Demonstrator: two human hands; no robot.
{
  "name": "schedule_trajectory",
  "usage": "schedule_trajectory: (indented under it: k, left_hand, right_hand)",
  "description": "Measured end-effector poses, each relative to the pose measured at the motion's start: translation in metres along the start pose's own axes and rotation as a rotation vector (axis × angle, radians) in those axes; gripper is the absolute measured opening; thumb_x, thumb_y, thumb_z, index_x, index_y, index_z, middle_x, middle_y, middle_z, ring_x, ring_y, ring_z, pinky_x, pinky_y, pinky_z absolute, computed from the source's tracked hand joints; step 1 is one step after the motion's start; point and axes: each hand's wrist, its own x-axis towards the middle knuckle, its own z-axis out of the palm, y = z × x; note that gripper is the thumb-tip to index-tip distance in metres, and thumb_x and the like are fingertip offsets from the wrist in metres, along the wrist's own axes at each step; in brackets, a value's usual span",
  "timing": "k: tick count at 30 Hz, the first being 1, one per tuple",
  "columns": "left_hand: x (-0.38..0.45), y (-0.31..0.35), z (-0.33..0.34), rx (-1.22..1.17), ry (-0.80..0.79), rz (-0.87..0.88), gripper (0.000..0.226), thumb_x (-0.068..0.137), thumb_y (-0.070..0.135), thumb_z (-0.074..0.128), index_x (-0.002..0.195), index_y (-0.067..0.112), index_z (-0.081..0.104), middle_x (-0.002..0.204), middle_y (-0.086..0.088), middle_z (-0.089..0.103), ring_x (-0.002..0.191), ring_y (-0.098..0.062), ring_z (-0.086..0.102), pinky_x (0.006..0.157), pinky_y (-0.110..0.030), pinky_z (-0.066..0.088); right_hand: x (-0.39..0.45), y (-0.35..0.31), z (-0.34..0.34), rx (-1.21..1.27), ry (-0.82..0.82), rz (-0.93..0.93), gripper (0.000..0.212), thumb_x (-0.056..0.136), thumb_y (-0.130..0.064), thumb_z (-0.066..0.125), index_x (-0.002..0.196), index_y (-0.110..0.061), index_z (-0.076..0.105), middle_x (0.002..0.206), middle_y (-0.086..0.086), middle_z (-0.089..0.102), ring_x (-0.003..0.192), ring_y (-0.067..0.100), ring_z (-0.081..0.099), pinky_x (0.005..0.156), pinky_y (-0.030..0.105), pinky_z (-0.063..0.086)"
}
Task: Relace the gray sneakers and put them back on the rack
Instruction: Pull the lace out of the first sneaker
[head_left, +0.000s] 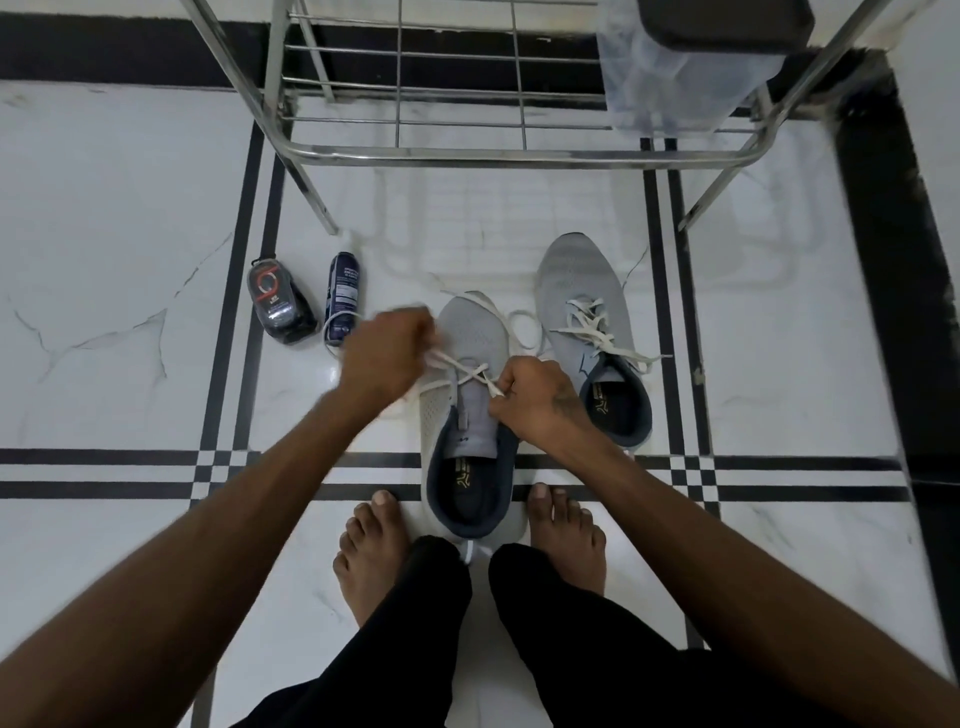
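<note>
Two bottles (311, 299) left of sneaker (470, 415); rack (498, 150) beyond.

One gray sneaker (470, 415) sits on the floor, toe at 12 o'clock, its white lace (457, 366) half done. The other gray sneaker (592, 338) lies at 2 o'clock, loosely laced. The metal rack (519, 153) stands at 12 o'clock.

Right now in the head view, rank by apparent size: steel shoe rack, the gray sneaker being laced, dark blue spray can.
Largest to smallest:
1. steel shoe rack
2. gray sneaker being laced
3. dark blue spray can
</note>
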Motion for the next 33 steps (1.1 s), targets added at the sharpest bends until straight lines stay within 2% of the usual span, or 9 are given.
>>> schedule_trajectory:
  k: [4, 6, 10, 12, 18, 21, 24, 27, 33]
  left_hand:
    - [-0.008, -0.032, -0.006, -0.032, 0.171, -0.266, 0.012, 0.099, 0.022, 0.052, 0.105, 0.012, 0.053, 0.103, -0.014, 0.065, 0.094, -0.037, 0.062, 0.075, -0.043, 0.049]
    - [-0.014, -0.016, -0.007, -0.075, 0.246, -0.031, 0.021, 0.098, 0.030, 0.056, 0.113, 0.015, 0.058, 0.109, -0.008, 0.064, 0.096, -0.029, 0.063, 0.077, -0.040, 0.050]
    - [-0.010, 0.032, 0.013, 0.230, -0.135, 0.326, 0.024, 0.092, 0.035, 0.061, 0.111, 0.023, 0.068, 0.109, -0.001, 0.064, 0.102, -0.023, 0.061, 0.073, -0.032, 0.044]
    - [-0.004, 0.030, 0.015, 0.266, -0.085, 0.278, 0.012, 0.091, 0.024, 0.061, 0.101, 0.021, 0.068, 0.103, -0.001, 0.065, 0.098, -0.025, 0.062, 0.069, -0.032, 0.041]
    - [-0.015, -0.041, -0.012, 0.012, 0.121, -0.262, 0.012, 0.093, 0.015, 0.058, 0.100, 0.014, 0.067, 0.106, -0.012, 0.065, 0.096, -0.035, 0.063, 0.075, -0.040, 0.048]
    - [-0.023, -0.019, -0.004, -0.010, 0.195, 0.004, 0.024, 0.093, 0.025, 0.063, 0.114, 0.016, 0.068, 0.114, -0.008, 0.061, 0.103, -0.031, 0.060, 0.080, -0.042, 0.052]
    - [-0.012, 0.031, 0.011, 0.063, -0.038, 0.221, 0.026, 0.090, 0.034, 0.064, 0.111, 0.020, 0.070, 0.111, -0.004, 0.063, 0.101, -0.026, 0.060, 0.077, -0.038, 0.051]
    - [-0.002, 0.045, 0.018, 0.263, -0.158, 0.202, 0.014, 0.090, 0.033, 0.063, 0.097, 0.021, 0.066, 0.100, -0.005, 0.067, 0.091, -0.028, 0.063, 0.067, -0.032, 0.040]
    - [-0.009, -0.024, -0.017, 0.009, 0.013, -0.172, 0.006, 0.089, 0.020, 0.067, 0.093, 0.019, 0.063, 0.097, -0.005, 0.069, 0.092, -0.030, 0.064, 0.071, -0.037, 0.049]
  right_hand:
    - [0.000, 0.001, 0.001, 0.005, 0.016, -0.008, 0.015, 0.084, -0.025, 0.066, 0.092, -0.013, 0.064, 0.094, 0.005, 0.066, 0.086, 0.022, 0.063, 0.078, 0.036, 0.055]
    - [0.001, -0.001, 0.000, 0.005, 0.012, -0.016, 0.014, 0.084, -0.025, 0.065, 0.092, -0.013, 0.064, 0.096, 0.004, 0.066, 0.087, 0.022, 0.063, 0.079, 0.036, 0.056]
    - [0.001, -0.003, -0.001, -0.018, 0.009, -0.016, 0.016, 0.082, -0.024, 0.067, 0.094, -0.014, 0.065, 0.096, 0.005, 0.066, 0.089, 0.024, 0.064, 0.079, 0.037, 0.056]
    - [0.000, -0.003, -0.001, -0.015, 0.016, -0.008, 0.018, 0.082, -0.025, 0.068, 0.095, -0.013, 0.066, 0.098, 0.007, 0.066, 0.090, 0.025, 0.064, 0.079, 0.037, 0.056]
    - [-0.002, 0.000, -0.003, 0.014, 0.027, -0.010, 0.014, 0.085, -0.026, 0.065, 0.091, -0.013, 0.065, 0.093, 0.004, 0.067, 0.085, 0.022, 0.064, 0.077, 0.037, 0.056]
    - [-0.002, -0.003, -0.003, 0.002, 0.020, -0.012, 0.012, 0.085, -0.023, 0.065, 0.089, -0.011, 0.065, 0.089, 0.005, 0.067, 0.083, 0.022, 0.065, 0.075, 0.037, 0.057]
    - [-0.001, -0.005, -0.003, -0.034, 0.021, -0.020, 0.012, 0.082, -0.023, 0.065, 0.087, -0.011, 0.065, 0.087, 0.006, 0.066, 0.082, 0.024, 0.064, 0.072, 0.035, 0.056]
    - [-0.001, -0.005, -0.003, -0.040, 0.008, -0.002, 0.015, 0.081, -0.024, 0.066, 0.090, -0.012, 0.067, 0.091, 0.007, 0.067, 0.084, 0.024, 0.064, 0.074, 0.035, 0.057]
    - [-0.001, -0.006, -0.002, -0.005, 0.003, 0.005, 0.017, 0.084, -0.026, 0.066, 0.093, -0.011, 0.066, 0.092, 0.006, 0.067, 0.084, 0.023, 0.064, 0.077, 0.037, 0.057]
